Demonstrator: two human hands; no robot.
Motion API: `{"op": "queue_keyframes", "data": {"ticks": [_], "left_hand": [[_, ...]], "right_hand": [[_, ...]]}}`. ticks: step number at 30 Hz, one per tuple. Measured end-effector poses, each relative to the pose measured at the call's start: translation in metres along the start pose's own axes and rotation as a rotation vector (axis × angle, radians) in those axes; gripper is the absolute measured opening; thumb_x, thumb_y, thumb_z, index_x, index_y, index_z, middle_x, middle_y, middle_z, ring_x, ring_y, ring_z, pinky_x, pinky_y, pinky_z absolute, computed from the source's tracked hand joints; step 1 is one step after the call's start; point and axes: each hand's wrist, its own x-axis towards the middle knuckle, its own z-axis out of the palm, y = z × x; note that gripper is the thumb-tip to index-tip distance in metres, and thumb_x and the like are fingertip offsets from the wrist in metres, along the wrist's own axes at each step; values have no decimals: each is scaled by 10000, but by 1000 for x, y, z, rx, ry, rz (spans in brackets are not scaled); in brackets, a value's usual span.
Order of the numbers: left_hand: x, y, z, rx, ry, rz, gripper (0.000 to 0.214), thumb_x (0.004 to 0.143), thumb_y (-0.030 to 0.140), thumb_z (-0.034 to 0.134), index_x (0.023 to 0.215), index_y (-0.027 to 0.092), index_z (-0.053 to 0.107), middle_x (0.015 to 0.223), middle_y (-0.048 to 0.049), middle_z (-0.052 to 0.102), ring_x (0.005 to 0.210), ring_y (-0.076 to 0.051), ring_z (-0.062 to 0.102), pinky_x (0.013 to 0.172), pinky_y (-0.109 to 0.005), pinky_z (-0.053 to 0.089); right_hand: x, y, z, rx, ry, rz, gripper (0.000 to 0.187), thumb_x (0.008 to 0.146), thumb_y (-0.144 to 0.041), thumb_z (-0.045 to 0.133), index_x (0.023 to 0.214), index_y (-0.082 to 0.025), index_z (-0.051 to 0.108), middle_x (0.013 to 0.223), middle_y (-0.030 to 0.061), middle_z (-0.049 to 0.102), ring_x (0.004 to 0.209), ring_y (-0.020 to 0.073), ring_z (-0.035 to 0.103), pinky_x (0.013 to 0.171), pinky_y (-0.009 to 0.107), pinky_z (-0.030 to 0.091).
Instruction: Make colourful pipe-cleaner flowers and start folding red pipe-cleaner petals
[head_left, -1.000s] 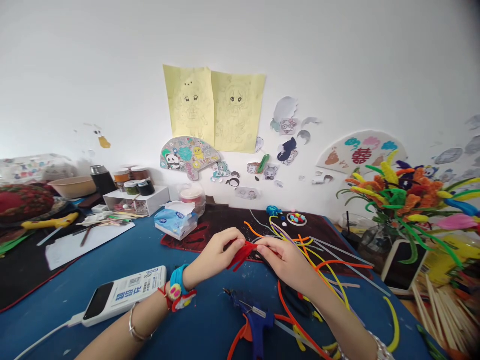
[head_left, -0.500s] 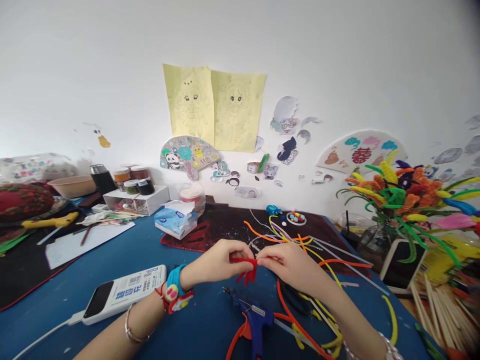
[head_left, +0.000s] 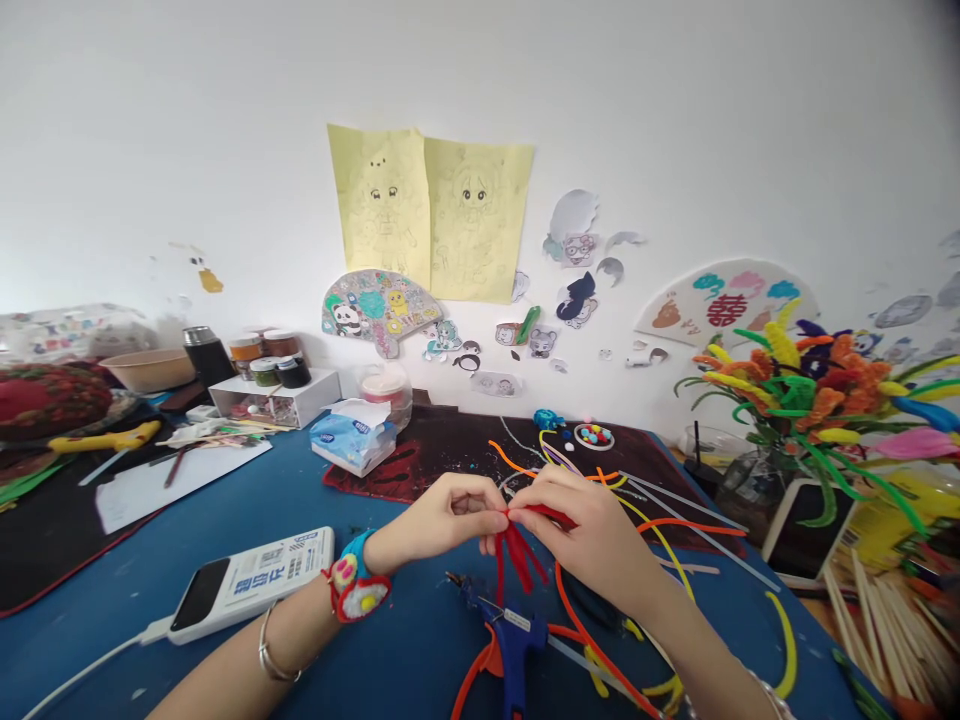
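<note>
My left hand (head_left: 442,520) and my right hand (head_left: 581,525) meet above the blue table (head_left: 300,500), both pinching a bundle of red pipe cleaners (head_left: 517,555). The red strands hang down from the pinch point between my fingers. A blue glue gun (head_left: 506,635) lies on the table just below the hands. Loose pipe cleaners (head_left: 660,530) in orange, yellow and grey spread out to the right of my right hand.
A power bank with a white cable (head_left: 247,585) lies left of my left wrist. A tissue pack (head_left: 352,440), jars on a white box (head_left: 274,390) and a pipe-cleaner bouquet (head_left: 810,400) stand further back. A small dish of pompoms (head_left: 592,436) sits near the wall.
The red strands swung from pointing sideways to hanging down between my hands. Both hands stayed pinched together and shifted slightly on the table.
</note>
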Motion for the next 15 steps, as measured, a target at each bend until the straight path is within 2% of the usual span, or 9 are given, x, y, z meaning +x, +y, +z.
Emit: {"op": "queue_keyframes", "data": {"ticks": [5, 8, 12, 15], "left_hand": [[-3, 5, 2, -145, 142, 105, 163, 792, 279, 631, 773, 120, 601, 585, -7, 611, 539, -105, 555, 565, -224, 427], [-4, 7, 4, -171, 204, 125, 156, 786, 272, 635, 764, 122, 597, 579, -4, 606, 535, -106, 552, 559, -225, 422], [-4, 10, 3, -67, 257, 126, 205, 769, 315, 646, 742, 117, 601, 577, -3, 583, 538, -107, 537, 553, -228, 424], [-4, 11, 2, 39, 240, 92, 229, 761, 338, 647, 714, 120, 596, 574, 7, 562, 524, -96, 517, 530, -217, 407]], "right_hand": [[0, -3, 8, 89, 145, -82, 214, 894, -193, 479, 900, -237, 689, 839, 38, 661, 782, 159, 603, 735, 288, 472], [-2, -4, 15, 86, 165, -96, 252, 907, -197, 445, 960, -243, 688, 835, 46, 670, 777, 168, 608, 739, 305, 483], [-6, -10, 14, 58, 68, -44, 303, 913, -187, 405, 1031, -256, 676, 849, 51, 671, 769, 178, 615, 717, 308, 479], [-5, -14, 6, 94, -74, 65, 253, 890, -223, 457, 968, -268, 693, 855, 34, 677, 762, 177, 619, 686, 286, 476]]}}
